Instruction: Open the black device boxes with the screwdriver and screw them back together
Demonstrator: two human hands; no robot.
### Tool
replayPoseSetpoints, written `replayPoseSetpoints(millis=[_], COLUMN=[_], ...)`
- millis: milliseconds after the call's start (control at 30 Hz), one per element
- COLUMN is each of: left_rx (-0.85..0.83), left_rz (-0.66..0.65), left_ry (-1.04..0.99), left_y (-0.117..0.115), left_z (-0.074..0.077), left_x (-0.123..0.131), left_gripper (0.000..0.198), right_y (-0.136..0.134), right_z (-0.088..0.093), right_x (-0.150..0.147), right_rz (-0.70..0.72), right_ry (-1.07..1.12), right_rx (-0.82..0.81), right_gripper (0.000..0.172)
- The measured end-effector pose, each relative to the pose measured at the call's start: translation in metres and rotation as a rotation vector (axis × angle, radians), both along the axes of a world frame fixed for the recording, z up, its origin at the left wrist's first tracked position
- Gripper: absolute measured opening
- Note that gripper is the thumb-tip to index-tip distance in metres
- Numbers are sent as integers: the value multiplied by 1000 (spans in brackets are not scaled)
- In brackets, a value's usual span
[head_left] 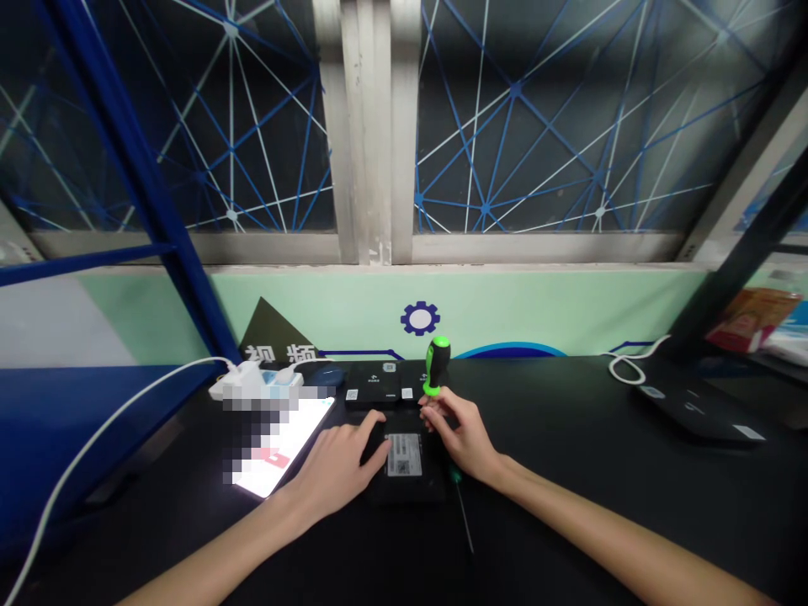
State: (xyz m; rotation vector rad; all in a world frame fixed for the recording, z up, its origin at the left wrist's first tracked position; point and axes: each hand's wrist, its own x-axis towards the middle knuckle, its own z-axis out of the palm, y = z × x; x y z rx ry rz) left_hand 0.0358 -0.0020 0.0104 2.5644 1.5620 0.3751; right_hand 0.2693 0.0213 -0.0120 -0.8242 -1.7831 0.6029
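A flat black box-like device [413,490] with a white printed label [405,455] lies on the dark table in front of me. My left hand [344,454] rests on its left side, thumb and fingers apart. Over the far right part of the device, my right hand [459,427] pinches the lower end of a green-and-black screwdriver [437,367], which stands upright with its handle on top. Its tip is hidden by my fingers. A second screwdriver [464,509], thin with a green handle, lies on the table just right of the device, below my right hand.
Two more black devices [372,384] lie behind, near the wall. At left are a lit phone [287,446], a power strip [257,383] with white plugs and cable, and a dark mouse-like object [329,376]. Another black device [700,412] and white cable [626,369] lie at right.
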Motion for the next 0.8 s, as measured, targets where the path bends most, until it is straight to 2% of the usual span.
replayPoseSetpoints(millis=[233,800], left_rx=[8,26], left_rz=[-1,21], left_ry=[12,29], left_y=[0,-2], left_z=[-1,-2], left_x=[0,0], left_gripper=[42,44], right_y=[-3,-6], right_z=[1,5], right_x=[1,1], right_rz=[49,64], right_ry=[-18,-16], right_rx=[-41,-32], right_gripper=[21,23])
